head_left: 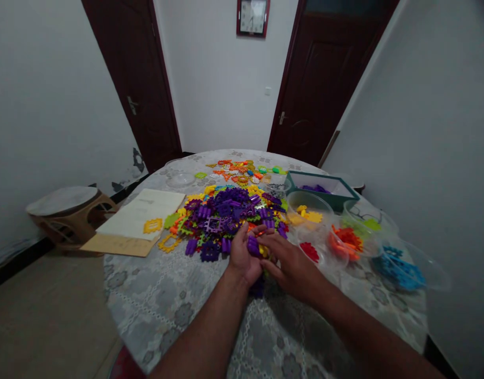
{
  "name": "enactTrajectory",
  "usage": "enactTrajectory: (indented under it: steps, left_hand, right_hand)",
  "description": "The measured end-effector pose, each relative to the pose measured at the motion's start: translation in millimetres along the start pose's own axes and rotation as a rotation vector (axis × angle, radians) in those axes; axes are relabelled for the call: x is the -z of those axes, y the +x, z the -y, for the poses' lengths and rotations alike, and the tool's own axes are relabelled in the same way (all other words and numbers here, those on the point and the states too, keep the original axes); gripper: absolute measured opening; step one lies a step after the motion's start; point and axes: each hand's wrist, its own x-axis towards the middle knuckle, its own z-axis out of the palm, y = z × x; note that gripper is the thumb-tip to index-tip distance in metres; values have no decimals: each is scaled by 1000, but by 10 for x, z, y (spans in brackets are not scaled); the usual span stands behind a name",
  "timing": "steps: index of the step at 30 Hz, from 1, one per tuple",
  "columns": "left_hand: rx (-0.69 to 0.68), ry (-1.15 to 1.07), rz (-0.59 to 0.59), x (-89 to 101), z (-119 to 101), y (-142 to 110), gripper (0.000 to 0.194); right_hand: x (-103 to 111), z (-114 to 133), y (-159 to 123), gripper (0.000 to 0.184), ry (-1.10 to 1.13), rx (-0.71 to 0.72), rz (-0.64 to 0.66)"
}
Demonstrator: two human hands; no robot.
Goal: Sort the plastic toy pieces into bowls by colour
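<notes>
My left hand (242, 260) is turned palm up in front of the pile, its fingers curled round a ridged purple plastic building piece (254, 246). My right hand (291, 261) reaches over it from the right, thumb and fingers closing on a small yellow plastic piece (263, 250) beside the purple one. The fingers partly hide both pieces. Just beyond the hands lies a heap of mixed building pieces (214, 225), mostly purple, with yellow, green and orange ones around its edges. More purple pieces (257, 288) lie under my hands on the table.
Right of the hands stand clear tubs with yellow pieces (310, 215), orange pieces (346, 241) and blue pieces (402, 271). Behind them is a green box (346, 202) with purple pieces. Left lies white paper (127, 216) with a yellow frame piece (152, 226). Orange pieces (236, 171) lie farther back.
</notes>
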Motion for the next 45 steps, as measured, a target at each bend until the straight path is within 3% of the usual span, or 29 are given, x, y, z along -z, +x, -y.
enactTrajectory:
  steps: [5,11,16,20,23,26,29,33,37,42,45]
  left_hand:
    - [18,21,24,8,9,16,33]
    - [31,13,-6,-4,-4,14,33]
    - [29,-2,-35,0,-12,18,36]
    - [29,-9,-22,15,-8,26,42]
    - [27,-17,-12,2,-6,13,45]
    - [36,-9,16,-23,-1,-6,46]
    - [33,2,63,-34,11,-17,43]
    - [37,74,84,-16,13,-3,44]
    - [50,156,74,-3,-14,7,43]
    - [66,172,73,-55,-47,-26,44]
    - [51,167,61,-93,-51,-39,45]
  right_hand:
    - [-88,-25,-3,40,-13,-26,-43]
    - [335,-55,3,33,-35,-170,-116]
    - [790,-511,130,34,-261,-297,-304]
    - [925,-835,197,39,-398,-274,-493]
    - [815,-770,163,35,-380,-173,-517]
    - [543,-475,96,30,-208,-62,-368]
    - [207,-156,70,38,-35,48,-169]
    - [-88,45,109,50,24,70,-57]
    - [-68,86,93,42,70,-34,-56]
    - [91,96,-26,19,151,-63,-29]
    - [136,99,-129,14,183,-83,-52]
